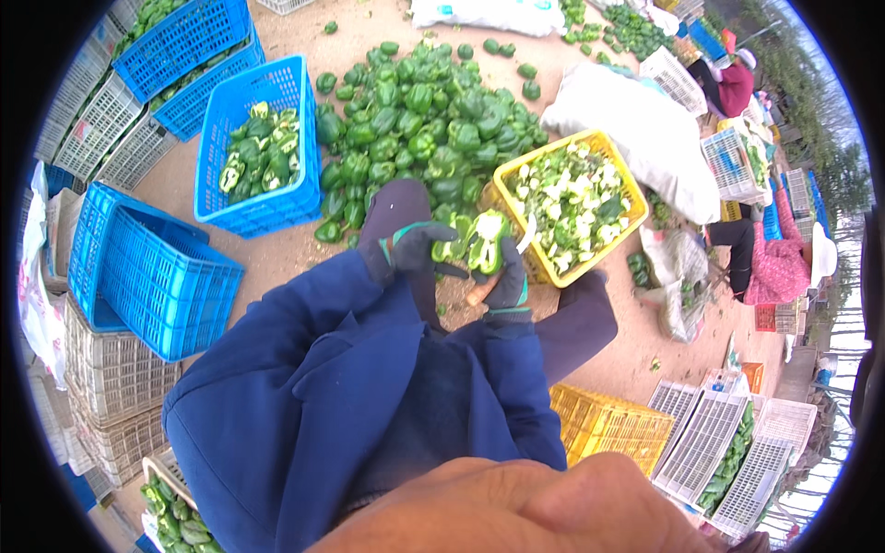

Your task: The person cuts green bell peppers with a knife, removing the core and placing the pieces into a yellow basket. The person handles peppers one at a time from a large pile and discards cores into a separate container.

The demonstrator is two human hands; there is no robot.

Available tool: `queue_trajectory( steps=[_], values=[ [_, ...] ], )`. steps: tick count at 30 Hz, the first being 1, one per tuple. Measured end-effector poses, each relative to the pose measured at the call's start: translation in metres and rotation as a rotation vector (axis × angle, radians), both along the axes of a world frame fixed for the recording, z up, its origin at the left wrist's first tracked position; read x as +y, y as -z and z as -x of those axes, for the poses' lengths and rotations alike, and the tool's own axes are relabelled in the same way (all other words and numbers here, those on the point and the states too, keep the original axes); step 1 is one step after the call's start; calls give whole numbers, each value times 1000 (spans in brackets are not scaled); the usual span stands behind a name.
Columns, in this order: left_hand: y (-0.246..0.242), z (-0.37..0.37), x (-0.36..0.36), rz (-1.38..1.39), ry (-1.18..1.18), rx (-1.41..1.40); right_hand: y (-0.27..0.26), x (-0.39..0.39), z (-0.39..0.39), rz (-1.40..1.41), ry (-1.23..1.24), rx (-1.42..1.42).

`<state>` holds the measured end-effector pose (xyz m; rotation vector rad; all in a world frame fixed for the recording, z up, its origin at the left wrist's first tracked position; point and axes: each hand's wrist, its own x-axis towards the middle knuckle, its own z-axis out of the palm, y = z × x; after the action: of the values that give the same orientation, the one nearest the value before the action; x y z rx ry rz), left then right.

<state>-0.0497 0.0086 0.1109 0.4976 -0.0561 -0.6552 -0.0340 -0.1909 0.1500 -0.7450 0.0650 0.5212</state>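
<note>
My left hand [419,250], in a dark glove with green trim, holds a cut half of a green bell pepper [448,243]. Close beside it, my right hand [510,280], gloved alike, grips a knife by its wooden handle [480,293]. The pale knife blade [529,232] sticks out past that hand toward the yellow crate. Another opened pepper half [488,238], its pale core showing, lies against the right hand's fingers. Beyond my knees is a large heap of whole green bell peppers [422,131].
A yellow crate [499,181] of pepper cores and scraps stands at my right knee. Left of the heap, a blue crate [207,159] contains cut peppers. Blue crates [173,276] rest on stacked pale crates [117,366]. White sacks [622,124] lie to the right, near two seated people.
</note>
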Motion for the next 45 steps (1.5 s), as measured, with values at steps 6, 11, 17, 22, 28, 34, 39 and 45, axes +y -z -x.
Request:
queue_trajectory(
  steps=[6, 11, 17, 22, 28, 34, 39, 45],
  values=[
    [-3, 6, -11, 94, -7, 100, 2, 6, 0, 264, 16, -244],
    [22, 5, -17, 70, -23, -48, 1, 5, 2, 583, -3, -311],
    [67, 2, -34, -7, -534, -646, 5, 0, -4, 603, 1, -388],
    [57, -6, -23, -263, -526, -375, 4, -5, -6, 757, 12, -426],
    [1, -19, -13, -1065, -547, -614, -11, -17, -18, 1150, 120, -1201],
    [-25, -19, -15, -1388, -391, -744, 11, -26, -29, 1274, -192, -1227],
    [-14, -26, -14, -1335, -322, -667, 31, -26, -23, 1370, -61, -1284],
    [-5, -45, -11, -1260, -359, -629, 24, -9, -27, 1409, 93, -1323]
  ],
)
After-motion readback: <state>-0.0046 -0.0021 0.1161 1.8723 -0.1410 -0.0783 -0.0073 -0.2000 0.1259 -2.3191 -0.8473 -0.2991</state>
